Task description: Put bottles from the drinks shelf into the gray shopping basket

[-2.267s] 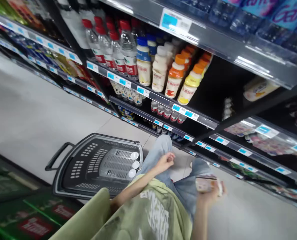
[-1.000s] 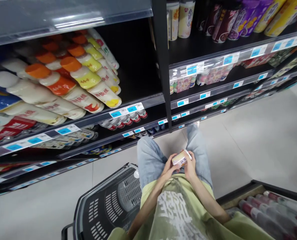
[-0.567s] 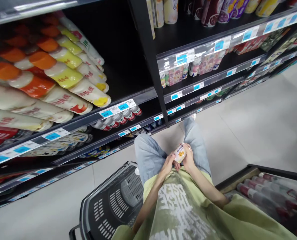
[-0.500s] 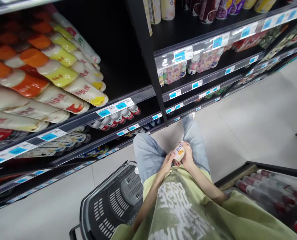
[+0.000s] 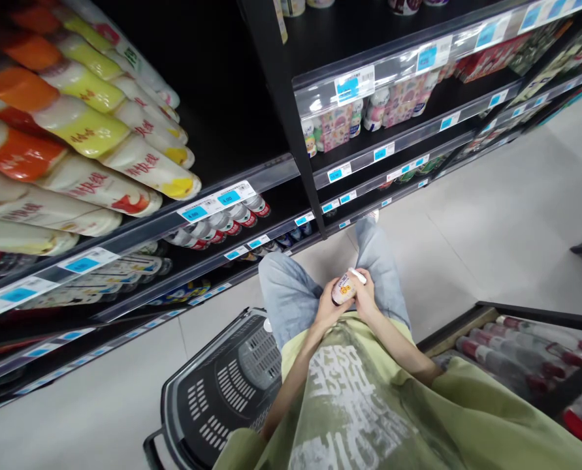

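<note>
Above the lap in light-blue denim jeans, a small, pale, printed cylindrical container with a white lid is held two-handed, the left hand wrapping its fingers around the body, the right hand closing its fingers about the lidded end.

Labelled container, smooth and glossy — basket in matt plastic, jeans in denim cloth.

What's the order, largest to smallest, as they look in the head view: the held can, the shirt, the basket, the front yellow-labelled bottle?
1. Shirt
2. Basket and yellow-labelled bottle, unranked: the bottle looks longer but narrower, and nearness may enlarge it; the basket is partly hidden
3. Can
</note>
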`<move>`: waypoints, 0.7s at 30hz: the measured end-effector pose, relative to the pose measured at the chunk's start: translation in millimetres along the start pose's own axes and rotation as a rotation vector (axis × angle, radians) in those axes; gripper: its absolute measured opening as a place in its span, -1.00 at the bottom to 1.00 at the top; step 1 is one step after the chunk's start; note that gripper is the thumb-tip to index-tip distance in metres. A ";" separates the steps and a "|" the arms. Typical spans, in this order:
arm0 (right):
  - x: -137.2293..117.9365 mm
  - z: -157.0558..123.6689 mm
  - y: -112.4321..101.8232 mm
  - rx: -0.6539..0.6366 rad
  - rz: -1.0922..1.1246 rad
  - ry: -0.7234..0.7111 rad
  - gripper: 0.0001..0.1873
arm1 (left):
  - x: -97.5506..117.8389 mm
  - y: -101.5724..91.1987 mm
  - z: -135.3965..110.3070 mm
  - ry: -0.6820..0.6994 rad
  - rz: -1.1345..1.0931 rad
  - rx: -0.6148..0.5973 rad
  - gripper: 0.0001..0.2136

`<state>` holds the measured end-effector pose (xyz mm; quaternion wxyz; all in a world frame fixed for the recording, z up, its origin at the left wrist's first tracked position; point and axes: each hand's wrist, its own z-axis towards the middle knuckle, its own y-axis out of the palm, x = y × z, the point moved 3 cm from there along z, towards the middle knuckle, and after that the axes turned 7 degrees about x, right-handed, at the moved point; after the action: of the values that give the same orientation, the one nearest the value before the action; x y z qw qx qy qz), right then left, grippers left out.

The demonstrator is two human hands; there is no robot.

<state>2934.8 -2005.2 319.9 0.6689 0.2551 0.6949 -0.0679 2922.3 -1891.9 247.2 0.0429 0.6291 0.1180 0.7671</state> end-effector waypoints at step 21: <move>1.6 -0.7 -2.9 -0.114 -0.210 -0.147 -0.46 | -0.2 -3.6 3.6 -0.184 -0.057 -0.053 -0.47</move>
<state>2932.9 -2006.9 317.7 0.7205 0.1368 0.6698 -0.1166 2925.5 -1888.0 246.9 0.0919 0.6918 0.1110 0.7076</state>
